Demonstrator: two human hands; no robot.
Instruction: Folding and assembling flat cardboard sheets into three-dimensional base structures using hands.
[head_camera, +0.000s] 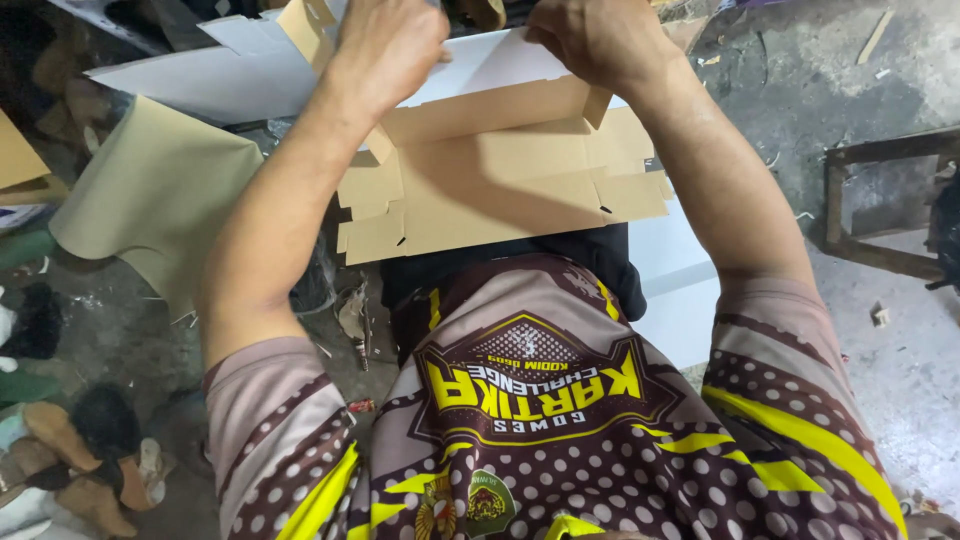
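Grimy concrete floor (880, 90) and scattered scraps surround you, and the brown die-cut cardboard box blank (500, 190) lies across your lap, its far flap folded upright. Your left hand (385, 45) is clenched on the flap's left corner and your right hand (600, 35) pinches the right end, both closed on the cardboard. Careful now: uneven pressure between the two could crease the panel off its score line, or let the blank slide toward the beige sheet (150, 190) beside you.

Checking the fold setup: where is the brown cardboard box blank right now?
In the head view, upper centre: the cardboard blank lies across the person's lap, its far edge gripped by the left hand and right hand.
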